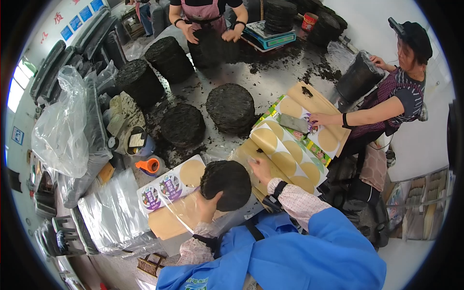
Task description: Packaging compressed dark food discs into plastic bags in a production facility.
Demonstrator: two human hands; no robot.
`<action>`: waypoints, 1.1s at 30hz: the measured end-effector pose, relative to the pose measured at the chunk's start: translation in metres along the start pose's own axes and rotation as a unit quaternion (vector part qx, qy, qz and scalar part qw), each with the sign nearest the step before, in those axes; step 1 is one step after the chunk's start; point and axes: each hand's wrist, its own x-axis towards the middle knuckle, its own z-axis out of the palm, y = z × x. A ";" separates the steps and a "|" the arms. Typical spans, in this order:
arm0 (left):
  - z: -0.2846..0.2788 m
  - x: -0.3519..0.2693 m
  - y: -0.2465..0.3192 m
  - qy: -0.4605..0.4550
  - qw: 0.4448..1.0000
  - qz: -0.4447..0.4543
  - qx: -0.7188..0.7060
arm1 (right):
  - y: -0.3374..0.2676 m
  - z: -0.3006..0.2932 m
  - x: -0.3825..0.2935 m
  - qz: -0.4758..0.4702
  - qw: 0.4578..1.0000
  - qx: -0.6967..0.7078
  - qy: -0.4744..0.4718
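My left hand (208,206) grips the lower left edge of a round stack of dark dried seaweed sheets (226,185), its thumb across the face. My right hand (260,169) is right of that stack, its fingers pinching the edge of a clear plastic bag (239,154). The clear film also spreads under and left of my left hand. A strip of round stickers (170,183) and brown paper (174,217) lie to the left. Sheets of round tan stickers (282,163) lie beside my right forearm. Two more round seaweed stacks (230,108) (182,125) stand beyond my hands.
Across the metal table, a person (204,18) handles seaweed sheets near a blue scale (277,40). At right, another person (398,90) touches a bagged stack (360,76) and the sticker sheets. An orange tape dispenser (150,165) and piled clear bags (112,214) are at left.
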 end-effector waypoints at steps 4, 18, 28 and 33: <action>0.011 -0.009 0.023 0.017 0.989 0.089 0.117 | -0.058 0.013 0.008 -0.152 0.986 -0.017 0.071; 0.017 0.015 -0.003 -0.003 0.985 0.091 0.145 | -0.108 0.009 -0.055 -0.347 0.911 -0.096 -0.202; 0.015 0.027 -0.040 -0.041 0.974 -0.101 -0.200 | -0.047 0.002 -0.096 -0.362 0.872 -0.322 -0.062; 0.006 0.034 -0.042 -0.069 0.860 -0.224 -0.453 | -0.057 0.007 -0.110 -0.406 0.864 -0.289 -0.067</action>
